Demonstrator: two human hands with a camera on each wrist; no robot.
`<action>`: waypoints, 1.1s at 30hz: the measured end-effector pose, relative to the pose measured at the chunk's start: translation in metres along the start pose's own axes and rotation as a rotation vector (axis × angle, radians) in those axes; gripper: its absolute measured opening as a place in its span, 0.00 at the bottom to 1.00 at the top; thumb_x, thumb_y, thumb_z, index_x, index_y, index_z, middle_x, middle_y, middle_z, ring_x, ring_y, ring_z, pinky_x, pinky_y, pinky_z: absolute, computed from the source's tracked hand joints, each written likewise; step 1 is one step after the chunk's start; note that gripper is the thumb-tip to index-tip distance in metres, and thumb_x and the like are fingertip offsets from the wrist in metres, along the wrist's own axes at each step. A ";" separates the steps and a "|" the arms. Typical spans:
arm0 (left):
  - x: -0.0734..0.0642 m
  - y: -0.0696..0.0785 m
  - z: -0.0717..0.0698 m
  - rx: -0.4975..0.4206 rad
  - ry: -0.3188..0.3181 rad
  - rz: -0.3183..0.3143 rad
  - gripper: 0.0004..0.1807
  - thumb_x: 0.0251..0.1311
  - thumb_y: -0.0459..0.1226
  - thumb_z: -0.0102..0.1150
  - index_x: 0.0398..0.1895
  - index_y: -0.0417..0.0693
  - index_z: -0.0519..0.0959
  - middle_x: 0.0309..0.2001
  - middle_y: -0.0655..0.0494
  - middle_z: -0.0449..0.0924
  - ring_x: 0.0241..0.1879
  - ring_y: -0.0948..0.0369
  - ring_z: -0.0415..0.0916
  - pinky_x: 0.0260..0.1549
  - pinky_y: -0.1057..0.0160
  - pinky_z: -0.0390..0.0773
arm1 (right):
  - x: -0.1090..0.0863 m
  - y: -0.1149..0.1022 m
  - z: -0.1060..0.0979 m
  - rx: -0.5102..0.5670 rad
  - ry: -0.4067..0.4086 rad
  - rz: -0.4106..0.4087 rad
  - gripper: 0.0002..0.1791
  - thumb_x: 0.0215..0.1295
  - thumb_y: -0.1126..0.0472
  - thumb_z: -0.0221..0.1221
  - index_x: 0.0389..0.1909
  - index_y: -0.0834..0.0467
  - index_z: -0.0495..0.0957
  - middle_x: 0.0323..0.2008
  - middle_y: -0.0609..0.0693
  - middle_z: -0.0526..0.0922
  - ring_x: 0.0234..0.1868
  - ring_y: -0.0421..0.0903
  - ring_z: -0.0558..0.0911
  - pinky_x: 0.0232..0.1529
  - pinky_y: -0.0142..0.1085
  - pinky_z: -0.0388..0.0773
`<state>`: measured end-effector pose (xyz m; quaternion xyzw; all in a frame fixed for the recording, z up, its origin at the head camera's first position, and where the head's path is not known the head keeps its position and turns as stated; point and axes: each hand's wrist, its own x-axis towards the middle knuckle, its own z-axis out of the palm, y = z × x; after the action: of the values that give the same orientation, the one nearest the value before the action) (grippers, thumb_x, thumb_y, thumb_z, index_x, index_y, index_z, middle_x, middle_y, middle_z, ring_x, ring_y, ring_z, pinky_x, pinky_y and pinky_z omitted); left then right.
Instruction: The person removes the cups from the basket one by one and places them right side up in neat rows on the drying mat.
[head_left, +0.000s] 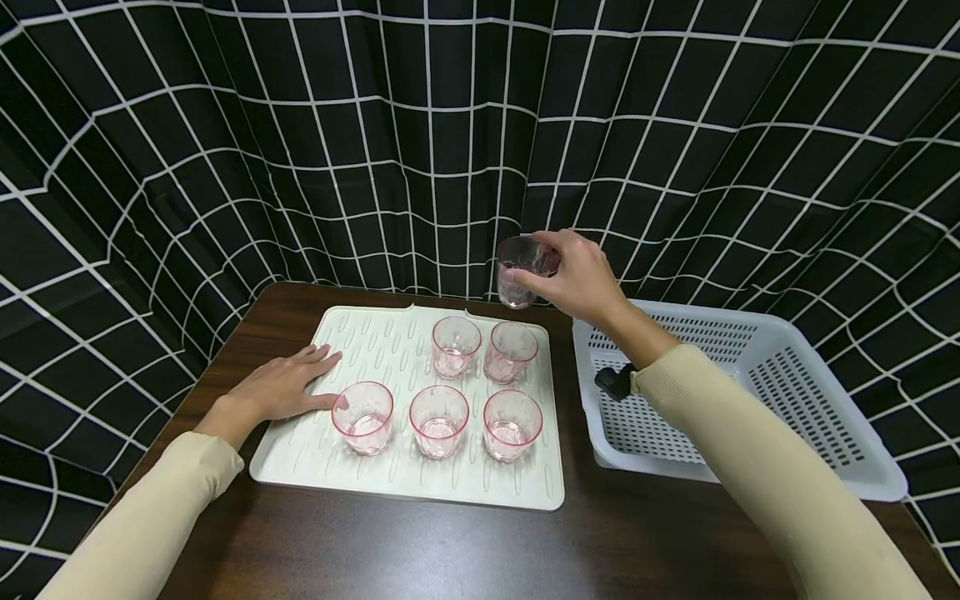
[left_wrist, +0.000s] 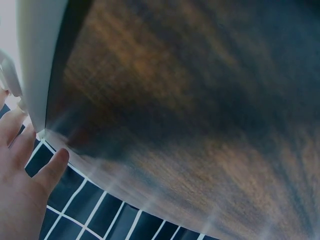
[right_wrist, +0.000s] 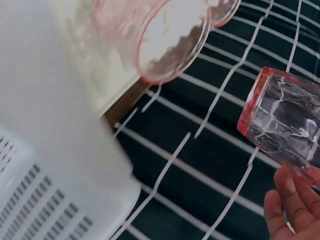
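Note:
My right hand [head_left: 573,271] grips a clear tumbler [head_left: 513,283] by its side, raised above the back edge of the white drying mat [head_left: 375,333]. In the right wrist view this tumbler [right_wrist: 287,120] shows a pink-red rim, with fingers [right_wrist: 287,192] against its side. On the mat, several matching tumblers stand upright: two behind, including a back right one [head_left: 510,354], and three in front. Flat on the mat's left side rests my left hand [head_left: 288,385], fingers spread. Its thumb tip is at the front left tumbler [head_left: 365,421]; whether they touch I cannot tell.
A white perforated basket [head_left: 847,408] stands on the table right of the mat, under my right forearm. The dark wood table [head_left: 420,550] extends in front. Black curtain [head_left: 360,167] with a white grid hangs close behind and at both sides.

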<state>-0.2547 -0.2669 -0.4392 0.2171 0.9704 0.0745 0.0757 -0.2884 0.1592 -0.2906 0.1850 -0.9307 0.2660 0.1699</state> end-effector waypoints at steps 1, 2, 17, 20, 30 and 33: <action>0.000 0.000 0.000 -0.001 0.002 0.001 0.50 0.60 0.69 0.51 0.75 0.46 0.62 0.74 0.36 0.57 0.73 0.37 0.53 0.64 0.32 0.58 | 0.002 -0.004 0.003 0.005 -0.008 -0.013 0.39 0.57 0.42 0.70 0.62 0.64 0.76 0.45 0.58 0.81 0.41 0.51 0.78 0.36 0.43 0.76; 0.000 0.000 0.000 -0.002 0.004 0.001 0.50 0.61 0.69 0.51 0.75 0.45 0.62 0.74 0.36 0.58 0.73 0.37 0.53 0.64 0.31 0.58 | 0.003 -0.007 0.006 0.012 -0.013 -0.027 0.38 0.57 0.42 0.70 0.61 0.64 0.76 0.45 0.58 0.82 0.40 0.51 0.78 0.36 0.42 0.76; 0.002 -0.002 0.005 -0.001 0.000 0.008 0.50 0.60 0.70 0.50 0.75 0.46 0.62 0.74 0.37 0.58 0.73 0.37 0.54 0.63 0.31 0.60 | 0.012 -0.053 0.049 0.081 -0.159 -0.153 0.39 0.59 0.42 0.68 0.65 0.62 0.73 0.51 0.55 0.81 0.43 0.48 0.79 0.39 0.38 0.79; 0.001 -0.003 0.006 -0.007 -0.005 0.000 0.50 0.60 0.69 0.52 0.76 0.46 0.61 0.74 0.37 0.57 0.73 0.37 0.53 0.63 0.31 0.60 | 0.013 -0.060 0.057 0.085 -0.182 -0.164 0.39 0.60 0.43 0.68 0.65 0.62 0.72 0.53 0.54 0.81 0.46 0.46 0.79 0.43 0.38 0.79; 0.002 -0.004 0.001 -0.011 -0.001 0.003 0.50 0.60 0.69 0.53 0.75 0.46 0.62 0.74 0.36 0.57 0.73 0.36 0.53 0.63 0.31 0.60 | 0.021 -0.082 0.084 0.109 -0.280 -0.225 0.35 0.59 0.45 0.69 0.63 0.60 0.75 0.49 0.52 0.83 0.48 0.45 0.80 0.46 0.37 0.78; 0.002 -0.003 0.001 -0.007 0.001 0.013 0.50 0.59 0.70 0.52 0.75 0.45 0.62 0.74 0.36 0.58 0.73 0.36 0.54 0.63 0.31 0.60 | 0.022 -0.087 0.093 0.082 -0.314 -0.232 0.36 0.58 0.46 0.70 0.64 0.60 0.75 0.52 0.52 0.83 0.52 0.46 0.80 0.52 0.38 0.77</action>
<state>-0.2577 -0.2690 -0.4406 0.2228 0.9688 0.0785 0.0754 -0.2901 0.0333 -0.3183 0.3369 -0.9066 0.2503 0.0443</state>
